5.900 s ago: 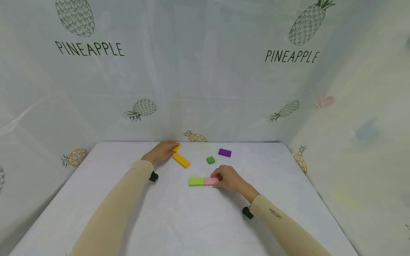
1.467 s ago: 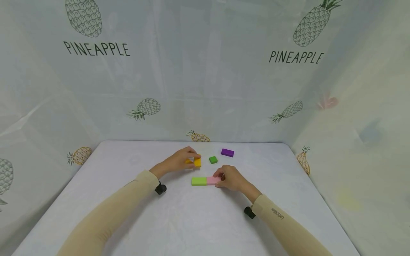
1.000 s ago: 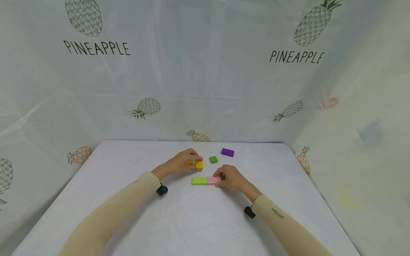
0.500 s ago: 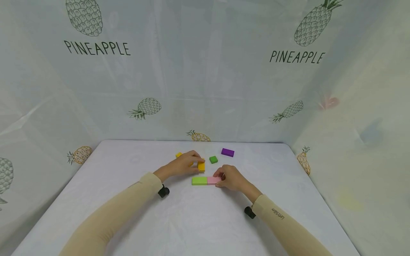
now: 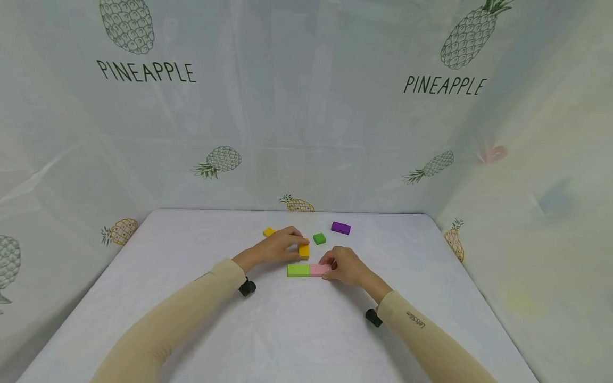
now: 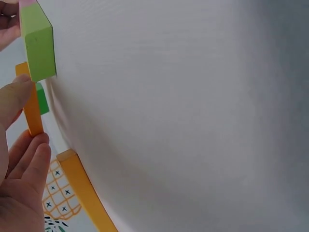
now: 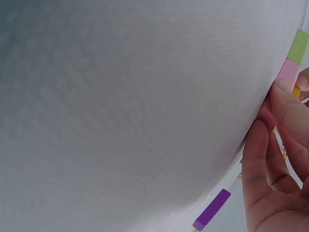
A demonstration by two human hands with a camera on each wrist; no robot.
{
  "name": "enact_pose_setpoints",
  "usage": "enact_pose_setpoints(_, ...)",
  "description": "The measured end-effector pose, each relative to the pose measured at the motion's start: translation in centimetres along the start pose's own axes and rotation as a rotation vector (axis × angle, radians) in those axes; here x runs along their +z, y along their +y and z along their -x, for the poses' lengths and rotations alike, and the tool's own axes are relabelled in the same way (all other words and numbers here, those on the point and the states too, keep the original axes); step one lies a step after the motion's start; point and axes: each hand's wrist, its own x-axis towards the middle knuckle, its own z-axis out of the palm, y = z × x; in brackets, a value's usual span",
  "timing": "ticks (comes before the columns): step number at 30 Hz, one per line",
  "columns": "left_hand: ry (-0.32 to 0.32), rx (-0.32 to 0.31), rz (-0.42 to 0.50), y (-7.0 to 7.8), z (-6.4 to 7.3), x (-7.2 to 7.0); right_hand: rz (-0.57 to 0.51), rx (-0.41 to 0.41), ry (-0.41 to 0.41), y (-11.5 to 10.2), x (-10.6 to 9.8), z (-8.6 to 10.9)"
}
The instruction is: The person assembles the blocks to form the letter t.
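Observation:
My left hand [image 5: 278,246] pinches a small yellow block [image 5: 304,251] between thumb and fingers, just behind the lime green block. In the left wrist view that yellow block [image 6: 32,108] stands between thumb and fingertips. My right hand [image 5: 346,266] grips the right end of a pink block [image 5: 318,270], its thumb and fingers on either side. The pink block lies end to end with the lime green block [image 5: 298,271], touching it. Another yellow block [image 5: 268,232] lies behind my left hand, mostly hidden in the head view; more of this yellow block [image 6: 87,193] shows in the left wrist view.
A small green block [image 5: 319,239] and a purple block [image 5: 341,228] lie farther back on the white table [image 5: 287,330]. Behind the table hangs a pale curtain [image 5: 306,106] printed with pineapples. A black wrist camera [image 5: 247,288] sits under my left wrist.
My left hand has carried the yellow block from the far left rightward, then slowly nearer the lime green block. The other yellow block's far end has come into sight. My right hand stays put.

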Motion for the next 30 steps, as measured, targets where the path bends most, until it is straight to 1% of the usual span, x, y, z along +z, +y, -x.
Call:
enact_pose_setpoints(7, -0.014, -0.013, -0.005, 0.1, -0.2, 0.5, -0.003, -0.009, 0.005, 0.1, 0.0, 0.0)
enact_pose_setpoints(13, -0.025, 0.002, 0.029, 0.5, -0.3, 0.5, -0.001, -0.027, 0.012, 0.2, 0.0, 0.0)
enact_pose_setpoints(17, -0.028, 0.012, 0.036, 0.6, -0.4, 0.6, -0.004, -0.035, 0.016, 0.3, 0.0, 0.0)
enact_pose_setpoints(24, -0.029, 0.034, 0.015, 0.3, -0.7, 1.1, -0.009, -0.037, 0.017, 0.3, 0.0, 0.1)
enact_pose_setpoints(30, -0.039, 0.028, 0.0, 0.0, -0.8, 1.3, -0.003, -0.037, 0.016, 0.3, 0.0, 0.1)
